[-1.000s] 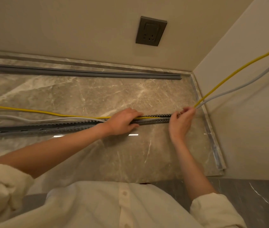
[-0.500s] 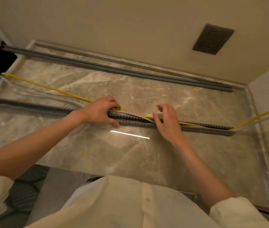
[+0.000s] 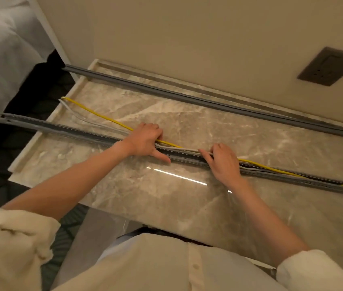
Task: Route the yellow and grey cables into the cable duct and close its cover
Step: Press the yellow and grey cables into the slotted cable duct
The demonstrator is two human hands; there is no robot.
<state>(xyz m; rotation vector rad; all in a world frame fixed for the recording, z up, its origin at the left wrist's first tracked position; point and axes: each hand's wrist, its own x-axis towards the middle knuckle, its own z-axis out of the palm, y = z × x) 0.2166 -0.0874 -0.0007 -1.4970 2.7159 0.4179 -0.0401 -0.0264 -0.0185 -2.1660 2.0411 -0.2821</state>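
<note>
A long grey slotted cable duct (image 3: 65,129) lies open across the marble counter (image 3: 124,196), its left end overhanging the counter edge. The yellow cable (image 3: 99,116) and the grey cable (image 3: 82,119) run from the counter's left end toward the duct. Right of my hands, both lie inside the duct's channel. My left hand (image 3: 145,141) rests on the duct and presses on the cables. My right hand (image 3: 222,162) pinches both cables over the duct. The grey duct cover (image 3: 187,97) lies separately along the back, near the wall.
A dark wall socket (image 3: 330,66) is set in the beige wall at the upper right. A white bed (image 3: 2,51) and a dark gap sit beyond the counter's left end. A bright light reflection lies on the marble in front of the duct.
Both hands have shifted left along the duct, the right hand from the duct's right end to its middle. More of both cables now lies inside the right section. The view has swung left.
</note>
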